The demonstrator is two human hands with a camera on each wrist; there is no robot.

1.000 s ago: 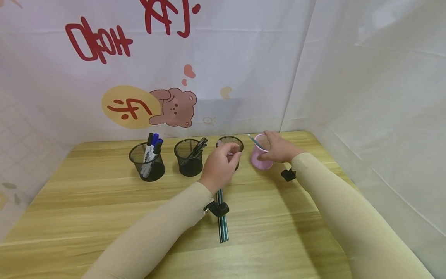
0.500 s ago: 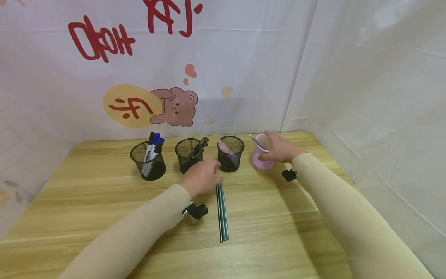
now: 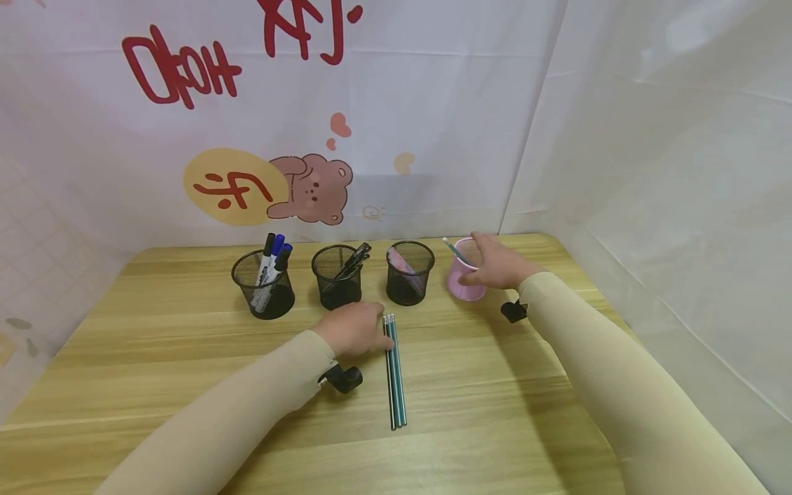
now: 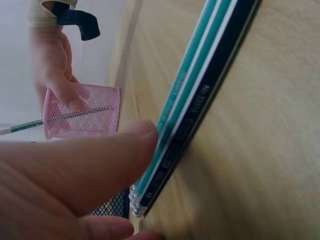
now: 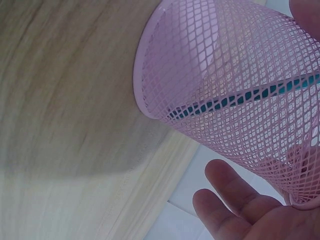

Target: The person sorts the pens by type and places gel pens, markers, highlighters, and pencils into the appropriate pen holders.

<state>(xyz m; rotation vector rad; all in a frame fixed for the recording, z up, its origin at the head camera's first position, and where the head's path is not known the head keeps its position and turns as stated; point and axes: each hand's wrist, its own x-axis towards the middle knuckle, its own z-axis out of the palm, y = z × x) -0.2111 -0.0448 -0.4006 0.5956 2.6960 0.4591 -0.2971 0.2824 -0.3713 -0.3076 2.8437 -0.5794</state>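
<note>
Green and dark pencils (image 3: 396, 375) with eraser ends lie side by side on the table. My left hand (image 3: 351, 328) is at their eraser end, palm down, its thumb right at the pencils in the left wrist view and its fingers loosely bent, with no pencil gripped. A pink mesh pen holder (image 3: 465, 285) stands at the right. One green pencil (image 5: 245, 97) leans inside it, its eraser end above the rim. Around the pen holder's upper part my right hand (image 3: 498, 262) holds it, thumb on the near side, fingers on the far side.
Left of the pink holder stand three black mesh pen holders: one with a pink and purple item (image 3: 405, 267), one with black pens (image 3: 353, 262), one with markers (image 3: 269, 271). A printed cloth (image 3: 433, 137) hangs behind the wooden table (image 3: 470, 412).
My left hand has moved from over the nearest black mesh holder, back toward me and left, down to the pencils. The right hand stays on the pink pen holder.
</note>
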